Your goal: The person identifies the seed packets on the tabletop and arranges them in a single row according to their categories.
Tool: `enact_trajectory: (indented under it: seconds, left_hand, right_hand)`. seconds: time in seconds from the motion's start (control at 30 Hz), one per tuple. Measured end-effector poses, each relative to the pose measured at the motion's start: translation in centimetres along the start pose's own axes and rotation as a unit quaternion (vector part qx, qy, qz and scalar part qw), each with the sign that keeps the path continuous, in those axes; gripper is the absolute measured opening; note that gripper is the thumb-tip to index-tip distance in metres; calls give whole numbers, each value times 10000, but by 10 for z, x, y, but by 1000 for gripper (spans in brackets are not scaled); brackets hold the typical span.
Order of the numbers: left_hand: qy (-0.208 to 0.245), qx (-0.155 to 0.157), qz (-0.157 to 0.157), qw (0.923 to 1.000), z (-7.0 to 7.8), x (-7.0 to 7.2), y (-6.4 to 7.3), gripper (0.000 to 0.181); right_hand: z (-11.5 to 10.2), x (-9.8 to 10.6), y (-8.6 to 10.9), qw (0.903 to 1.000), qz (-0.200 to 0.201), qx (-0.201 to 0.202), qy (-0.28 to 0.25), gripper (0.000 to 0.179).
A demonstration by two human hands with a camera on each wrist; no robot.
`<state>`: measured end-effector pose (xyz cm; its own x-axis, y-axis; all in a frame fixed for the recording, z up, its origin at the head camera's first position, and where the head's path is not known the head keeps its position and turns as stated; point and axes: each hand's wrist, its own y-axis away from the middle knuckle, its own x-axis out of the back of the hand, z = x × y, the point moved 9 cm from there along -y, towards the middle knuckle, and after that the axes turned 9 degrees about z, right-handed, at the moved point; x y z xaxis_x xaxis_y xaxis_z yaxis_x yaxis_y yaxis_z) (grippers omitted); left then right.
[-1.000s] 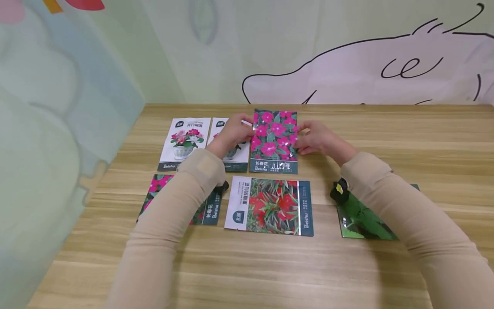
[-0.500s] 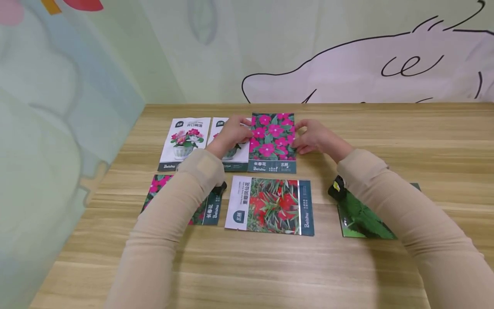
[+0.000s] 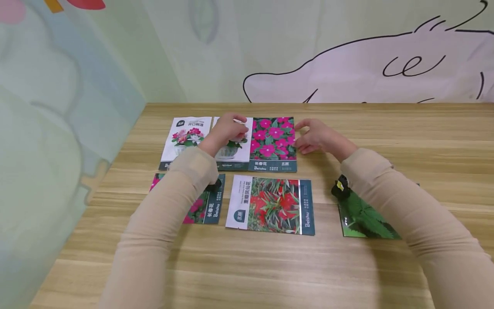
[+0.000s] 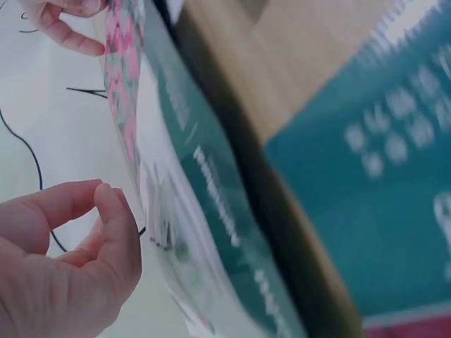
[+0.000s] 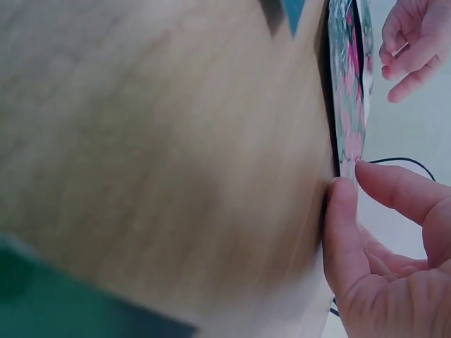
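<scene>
A seed packet with pink flowers (image 3: pixel 272 139) lies flat in the back row, upright to the head view. At its right edge is my right hand (image 3: pixel 318 137), thumb and fingertip pinching the edge in the right wrist view. My left hand (image 3: pixel 224 131) is over the neighbouring white seed packet (image 3: pixel 231 152), hiding part of its flower picture. Its fingers are loosely curved and hold nothing; in the left wrist view the left hand (image 4: pixel 77 260) is beside the packets. Another white seed packet (image 3: pixel 189 135) lies to the left, partly behind the left sleeve.
In the front row, a pink-flowered packet (image 3: pixel 212 206) lies sideways under the left sleeve. Beside it is a red-flowered packet (image 3: pixel 274 206), also sideways. A green leaf packet (image 3: pixel 366 219) is partly behind the right sleeve. The wooden table (image 3: pixel 270 270) meets a printed wall at its back.
The pink-flowered packet has come down toward me and lies flat beside the white one. My left hand has let go of its left edge and shifted left; my right hand stays at the right edge.
</scene>
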<state>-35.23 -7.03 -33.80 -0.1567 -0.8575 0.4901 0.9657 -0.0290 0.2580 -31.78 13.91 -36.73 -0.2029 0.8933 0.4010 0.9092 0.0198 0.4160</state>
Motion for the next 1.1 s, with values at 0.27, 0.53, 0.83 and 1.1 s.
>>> enact_trajectory:
  seconds: [0.27, 0.53, 0.83, 1.1]
  left_hand:
    - [-129, -147, -147, 9997, 8, 21, 7, 39]
    - [-648, -204, -310, 9972, 6, 50, 20, 41]
    - [-1292, -247, 67, 9913, -15, 115, 43, 44]
    - [-1470, -27, 98, 9891, -55, 172, 65, 57]
  right_hand:
    - [-5, 5, 10, 9992, -150, 2, 377, 49]
    - [-9, -4, 28, 9996, -223, -178, 39, 42]
    - [-18, -34, 47, 9977, -535, -215, -343, 37]
    - [-31, -60, 63, 9907, -940, -315, -935, 46]
